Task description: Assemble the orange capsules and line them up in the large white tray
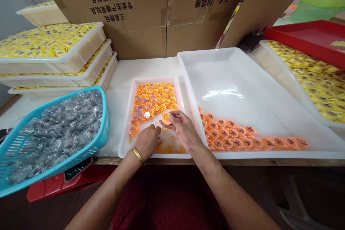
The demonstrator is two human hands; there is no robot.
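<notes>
Orange plastic cup [166, 118] is held in the right hand [183, 125], pinched at its edge between thumb and fingers; its open face is turned up and yellow-orange contents are seen inside. The cup is positioned above the small tray [172, 156], toward its right side. The left hand [148, 138] is placed just beside it, lower and to the left, over the same tray; its fingers are curled inward, and whether anything is gripped by them cannot be told. A gold bracelet [138, 155] is worn on the left wrist.

Filled cups [155, 108] are crowded in the far and left parts of the small tray; loose orange bits [174, 147] are scattered at its near end. Directly to the right, a large tray [226, 64] is set; marked cups [233, 133], bearing dark prints, are laid in rows along its near edge.

To the left, a blue basket [107, 125] is filled with clear pieces [70, 129]. Behind it, white trays [88, 48] are stacked, loaded with yellow packets [48, 39]. Cardboard [145, 39] is stood upright at the back. At far right, a red tray [304, 34] is seen.
</notes>
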